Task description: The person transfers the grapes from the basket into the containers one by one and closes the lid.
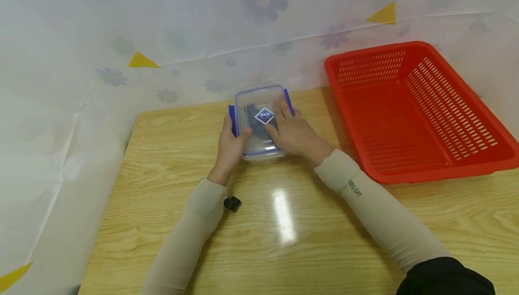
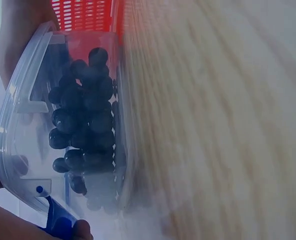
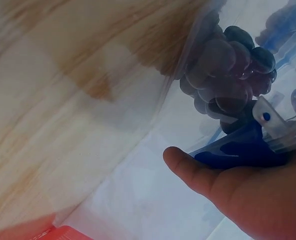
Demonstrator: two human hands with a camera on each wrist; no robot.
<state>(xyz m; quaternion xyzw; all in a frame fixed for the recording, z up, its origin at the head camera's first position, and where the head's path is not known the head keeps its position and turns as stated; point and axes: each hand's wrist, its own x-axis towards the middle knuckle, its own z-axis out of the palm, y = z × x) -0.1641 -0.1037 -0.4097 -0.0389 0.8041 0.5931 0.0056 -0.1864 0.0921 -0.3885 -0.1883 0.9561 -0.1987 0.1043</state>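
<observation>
A clear plastic food container with a blue-edged lid and a diamond label lies on the wooden table. Dark grapes show through its wall in both wrist views. My left hand holds the container's left side, thumb on the lid, fingers beside the blue latch. In the left wrist view, a fingertip touches that latch, which tilts out from the lid. My right hand lies over the lid's right part with straight fingers. One finger extends along the right blue latch in the right wrist view.
To the right stands a red slotted plastic basket on the table. A pale flowered sheet with yellow triangles covers the wall behind and the left side. A small black object sits at the left wrist.
</observation>
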